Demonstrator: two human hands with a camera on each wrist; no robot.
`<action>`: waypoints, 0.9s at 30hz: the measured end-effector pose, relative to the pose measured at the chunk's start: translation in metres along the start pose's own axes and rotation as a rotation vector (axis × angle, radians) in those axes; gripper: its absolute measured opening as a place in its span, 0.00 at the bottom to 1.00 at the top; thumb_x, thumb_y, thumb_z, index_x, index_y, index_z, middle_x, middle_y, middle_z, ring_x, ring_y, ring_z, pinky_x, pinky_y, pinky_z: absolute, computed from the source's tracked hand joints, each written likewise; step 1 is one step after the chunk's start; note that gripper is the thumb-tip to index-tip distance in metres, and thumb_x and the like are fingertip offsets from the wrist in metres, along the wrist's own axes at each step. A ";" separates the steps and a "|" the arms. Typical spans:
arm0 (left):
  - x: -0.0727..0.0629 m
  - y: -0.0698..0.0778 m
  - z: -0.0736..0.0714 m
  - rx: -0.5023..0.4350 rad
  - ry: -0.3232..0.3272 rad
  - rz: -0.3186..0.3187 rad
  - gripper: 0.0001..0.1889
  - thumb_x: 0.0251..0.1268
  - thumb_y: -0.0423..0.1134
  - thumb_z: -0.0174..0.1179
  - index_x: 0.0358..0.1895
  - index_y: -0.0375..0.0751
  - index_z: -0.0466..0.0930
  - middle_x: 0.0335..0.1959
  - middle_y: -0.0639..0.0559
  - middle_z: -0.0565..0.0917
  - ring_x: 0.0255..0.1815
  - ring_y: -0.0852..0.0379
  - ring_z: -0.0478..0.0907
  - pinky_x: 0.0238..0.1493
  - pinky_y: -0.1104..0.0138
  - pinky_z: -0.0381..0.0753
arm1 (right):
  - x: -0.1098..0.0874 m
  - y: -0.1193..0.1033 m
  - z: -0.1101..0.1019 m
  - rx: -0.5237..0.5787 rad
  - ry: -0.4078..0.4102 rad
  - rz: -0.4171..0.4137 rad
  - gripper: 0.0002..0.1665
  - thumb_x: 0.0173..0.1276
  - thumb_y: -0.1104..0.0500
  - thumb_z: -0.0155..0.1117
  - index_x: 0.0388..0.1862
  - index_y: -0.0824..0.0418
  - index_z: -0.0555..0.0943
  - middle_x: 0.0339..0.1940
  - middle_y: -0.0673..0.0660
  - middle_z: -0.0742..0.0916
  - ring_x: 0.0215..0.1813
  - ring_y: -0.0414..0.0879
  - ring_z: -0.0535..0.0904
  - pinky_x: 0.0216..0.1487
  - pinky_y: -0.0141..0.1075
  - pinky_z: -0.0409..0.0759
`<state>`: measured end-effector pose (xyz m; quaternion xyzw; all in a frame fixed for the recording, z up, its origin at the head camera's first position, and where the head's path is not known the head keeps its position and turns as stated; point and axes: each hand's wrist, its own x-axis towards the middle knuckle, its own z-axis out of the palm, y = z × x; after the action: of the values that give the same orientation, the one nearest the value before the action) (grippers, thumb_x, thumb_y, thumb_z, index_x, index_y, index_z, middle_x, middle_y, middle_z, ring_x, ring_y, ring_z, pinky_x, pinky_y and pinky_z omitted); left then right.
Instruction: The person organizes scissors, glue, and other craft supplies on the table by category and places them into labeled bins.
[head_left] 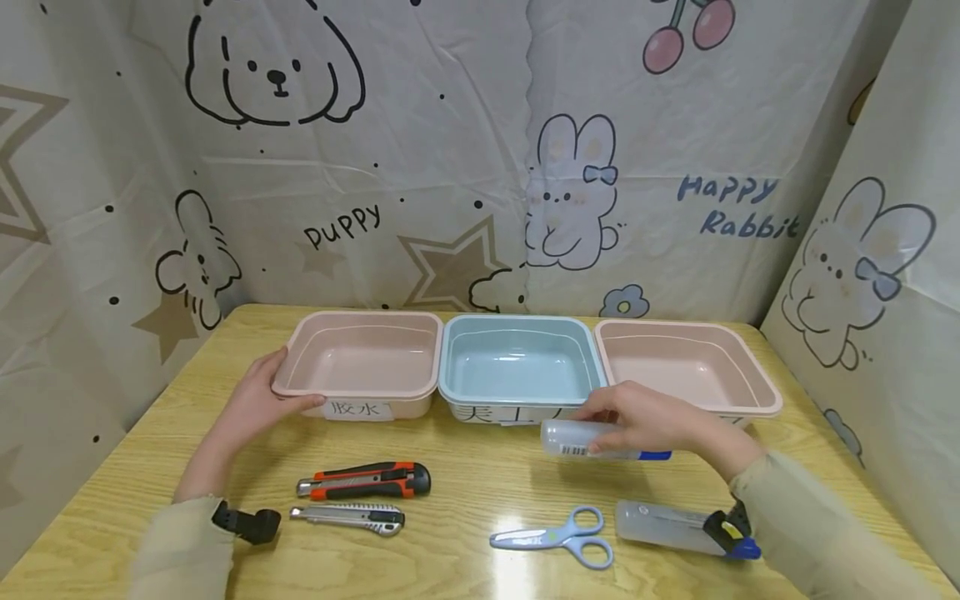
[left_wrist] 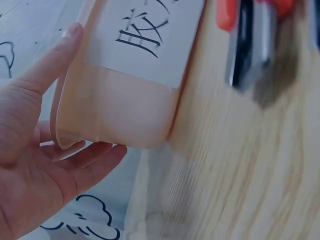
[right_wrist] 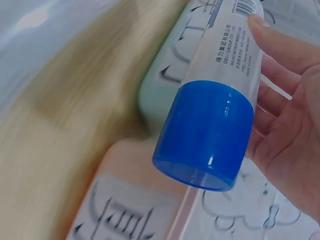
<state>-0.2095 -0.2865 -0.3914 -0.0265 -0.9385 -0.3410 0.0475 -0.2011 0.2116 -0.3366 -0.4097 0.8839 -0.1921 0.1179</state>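
At the left, the left hand [head_left: 258,400] grips the near left corner of the left pink bin [head_left: 408,407], its thumb along the near side and its fingers round the end. Right of that bin stands the blue bin [head_left: 517,375]. Just on the near side of the blue bin's right part, the clear bottle [head_left: 566,437] lies crosswise in the grasp of the right hand [head_left: 652,417], long axis running left to right, blue cap [head_left: 655,455] toward the right. The bottle is thus well apart from the left hand, to its right and slightly nearer.
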 end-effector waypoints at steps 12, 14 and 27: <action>0.001 -0.002 0.000 -0.039 0.020 -0.012 0.57 0.43 0.57 0.68 0.70 0.32 0.44 0.67 0.29 0.54 0.63 0.30 0.56 0.57 0.37 0.59 | 0.066 -0.046 -0.007 -0.137 0.095 -0.121 0.20 0.55 0.50 0.68 0.46 0.56 0.81 0.40 0.48 0.84 0.40 0.38 0.78 0.43 0.34 0.78; 0.000 -0.003 -0.001 -0.042 0.019 -0.017 0.57 0.43 0.57 0.68 0.71 0.32 0.44 0.67 0.29 0.54 0.63 0.30 0.56 0.57 0.37 0.59 | 0.080 -0.053 -0.007 -0.161 0.117 -0.123 0.21 0.55 0.50 0.68 0.46 0.57 0.81 0.40 0.50 0.84 0.40 0.40 0.79 0.43 0.34 0.78; 0.000 -0.003 0.000 -0.046 0.013 -0.039 0.57 0.43 0.59 0.67 0.71 0.35 0.43 0.69 0.30 0.52 0.64 0.29 0.54 0.56 0.36 0.59 | 0.164 -0.084 0.008 -0.267 0.200 -0.060 0.25 0.58 0.47 0.65 0.52 0.55 0.79 0.44 0.51 0.83 0.40 0.41 0.78 0.41 0.33 0.76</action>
<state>-0.2103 -0.2891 -0.3934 -0.0072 -0.9304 -0.3636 0.0464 -0.2454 0.0339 -0.3151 -0.4268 0.8963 -0.1162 -0.0320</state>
